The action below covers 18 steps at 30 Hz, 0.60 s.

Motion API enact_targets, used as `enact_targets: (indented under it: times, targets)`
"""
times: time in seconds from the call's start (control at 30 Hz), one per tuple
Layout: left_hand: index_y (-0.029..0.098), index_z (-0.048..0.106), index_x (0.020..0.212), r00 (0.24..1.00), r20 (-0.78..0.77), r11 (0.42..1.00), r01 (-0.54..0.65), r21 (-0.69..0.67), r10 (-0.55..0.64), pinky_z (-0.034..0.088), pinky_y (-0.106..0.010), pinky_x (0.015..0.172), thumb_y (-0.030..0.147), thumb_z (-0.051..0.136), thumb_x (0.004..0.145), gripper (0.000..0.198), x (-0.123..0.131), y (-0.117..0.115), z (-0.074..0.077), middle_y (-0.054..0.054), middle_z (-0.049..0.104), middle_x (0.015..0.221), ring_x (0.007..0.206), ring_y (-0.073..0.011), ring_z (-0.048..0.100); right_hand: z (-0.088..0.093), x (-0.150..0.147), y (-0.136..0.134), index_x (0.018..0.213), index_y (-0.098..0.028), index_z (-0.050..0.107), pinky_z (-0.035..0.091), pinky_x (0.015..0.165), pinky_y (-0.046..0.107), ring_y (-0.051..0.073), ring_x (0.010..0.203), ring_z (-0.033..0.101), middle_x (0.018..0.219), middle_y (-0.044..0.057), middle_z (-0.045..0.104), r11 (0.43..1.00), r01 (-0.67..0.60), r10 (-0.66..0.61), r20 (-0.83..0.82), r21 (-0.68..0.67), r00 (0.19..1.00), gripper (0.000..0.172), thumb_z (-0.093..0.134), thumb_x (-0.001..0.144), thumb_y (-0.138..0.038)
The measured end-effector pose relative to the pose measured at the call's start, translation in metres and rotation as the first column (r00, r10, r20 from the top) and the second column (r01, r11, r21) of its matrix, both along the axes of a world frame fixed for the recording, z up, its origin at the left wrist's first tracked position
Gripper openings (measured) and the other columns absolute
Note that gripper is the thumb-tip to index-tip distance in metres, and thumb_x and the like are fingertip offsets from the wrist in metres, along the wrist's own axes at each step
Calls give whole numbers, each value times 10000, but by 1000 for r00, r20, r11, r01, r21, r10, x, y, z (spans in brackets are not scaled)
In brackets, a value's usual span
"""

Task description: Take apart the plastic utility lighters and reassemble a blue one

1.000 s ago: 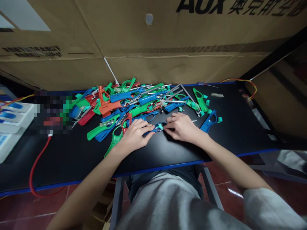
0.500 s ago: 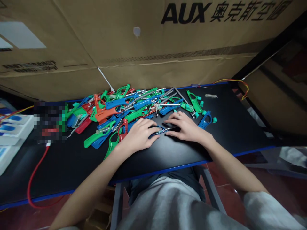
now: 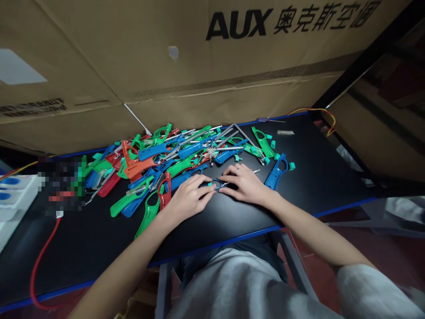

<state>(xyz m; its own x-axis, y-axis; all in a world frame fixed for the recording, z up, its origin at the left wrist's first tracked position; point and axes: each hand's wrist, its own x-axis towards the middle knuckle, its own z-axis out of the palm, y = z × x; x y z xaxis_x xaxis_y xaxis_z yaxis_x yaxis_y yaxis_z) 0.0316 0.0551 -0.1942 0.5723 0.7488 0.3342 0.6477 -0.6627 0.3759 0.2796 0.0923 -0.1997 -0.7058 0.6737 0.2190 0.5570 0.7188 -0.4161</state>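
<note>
Both hands meet over the black table point(image 3: 239, 217). Between them is a blue lighter casing point(image 3: 217, 184), mostly covered by fingers. My left hand point(image 3: 191, 197) pinches its left end, where a bit of teal shows. My right hand point(image 3: 244, 184) grips the other end, and a thin metal tube point(image 3: 256, 171) sticks out past its fingers. Behind and left of the hands lies a heap of green, blue, red and orange casings with metal tubes and white wires. A single blue casing point(image 3: 276, 173) rests right of my right hand.
A large cardboard box point(image 3: 133, 53) stands behind the table. A screwdriver point(image 3: 265, 120) and a small clear tube point(image 3: 285, 132) lie at the back right. At the left are a white container point(image 3: 20, 199) and a red cable point(image 3: 41, 252).
The hands have drawn closer together around the blue casing. A metal tube now shows beyond my right hand. The whole view has shifted slightly.
</note>
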Motion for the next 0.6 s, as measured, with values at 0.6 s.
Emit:
enact_targets:
  times: [0.6]
  targets:
    - [240, 758, 1070, 999, 34, 995, -7, -104, 11, 537, -428, 1050, 370, 697, 922, 206, -16, 4, 11, -82, 715, 1231, 1180, -236, 655, -1, -4, -1, 1213, -199, 741, 399, 881, 382, 223, 962, 549, 1081, 100, 653, 1000, 17, -16, -23, 24, 1000, 378, 604, 1007, -485]
